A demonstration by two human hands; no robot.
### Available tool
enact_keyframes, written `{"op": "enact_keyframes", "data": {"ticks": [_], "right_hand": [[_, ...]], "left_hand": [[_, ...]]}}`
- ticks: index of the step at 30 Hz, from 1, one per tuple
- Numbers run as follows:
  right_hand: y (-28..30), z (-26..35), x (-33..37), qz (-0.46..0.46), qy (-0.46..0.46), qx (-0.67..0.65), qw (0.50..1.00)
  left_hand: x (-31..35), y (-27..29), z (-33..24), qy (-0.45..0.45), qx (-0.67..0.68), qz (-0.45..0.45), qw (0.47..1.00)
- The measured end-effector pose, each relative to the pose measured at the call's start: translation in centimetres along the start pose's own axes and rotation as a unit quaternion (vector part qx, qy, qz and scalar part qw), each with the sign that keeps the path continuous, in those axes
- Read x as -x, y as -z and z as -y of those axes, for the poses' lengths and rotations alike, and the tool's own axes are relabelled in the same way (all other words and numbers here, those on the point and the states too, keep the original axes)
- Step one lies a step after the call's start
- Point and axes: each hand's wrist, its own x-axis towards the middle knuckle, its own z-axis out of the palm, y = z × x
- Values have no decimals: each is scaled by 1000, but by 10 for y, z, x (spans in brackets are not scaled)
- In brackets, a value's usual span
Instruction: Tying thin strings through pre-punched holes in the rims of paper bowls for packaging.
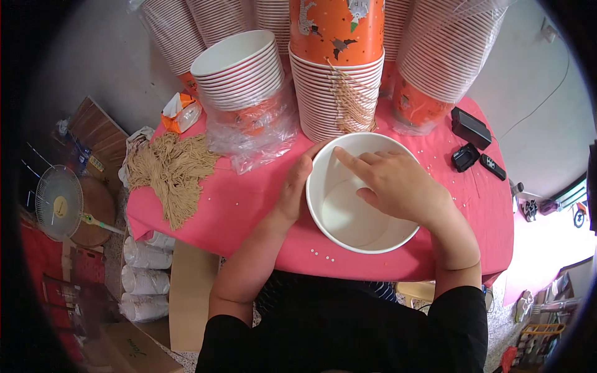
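A large white-lined paper bucket (352,214) rests at the front of the pink-covered table, tilted so its inside faces me. Against its outer left wall my left hand (295,188) is cupped, holding it; some fingers are hidden behind the bucket. My right hand (398,185) reaches over the opening. Its index finger stretches to the inner wall near the far left rim, the thumb stands apart, and the other fingers bend somewhat. Nothing shows in the right hand. Thin tan cords (351,99) hang down a tall stack of nested buckets (311,102) just beyond.
A heap of tan cords (176,171) lies at the left, beside an orange tissue pack (181,113). Plastic-wrapped bucket stacks (239,74) line the back. Black devices (471,128) sit at the right. Small white discs (322,255) dot the pink cloth (249,214).
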Motion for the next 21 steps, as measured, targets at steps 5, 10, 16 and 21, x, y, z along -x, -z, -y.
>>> {"op": "enact_keyframes", "data": {"ticks": [5, 10, 16, 21], "right_hand": [[0, -2, 0, -3, 13, -5, 1000], [3, -1, 1, 44, -12, -17, 999], [-3, -6, 3, 26, 19, -5, 999], [-4, -6, 4, 2, 39, 5, 999]], "left_hand": [[-1, 0, 5, 9, 37, 9, 999], [0, -7, 4, 46, 52, -1, 998], [-2, -10, 6, 3, 66, 10, 998], [0, -11, 2, 9, 39, 12, 999]]}}
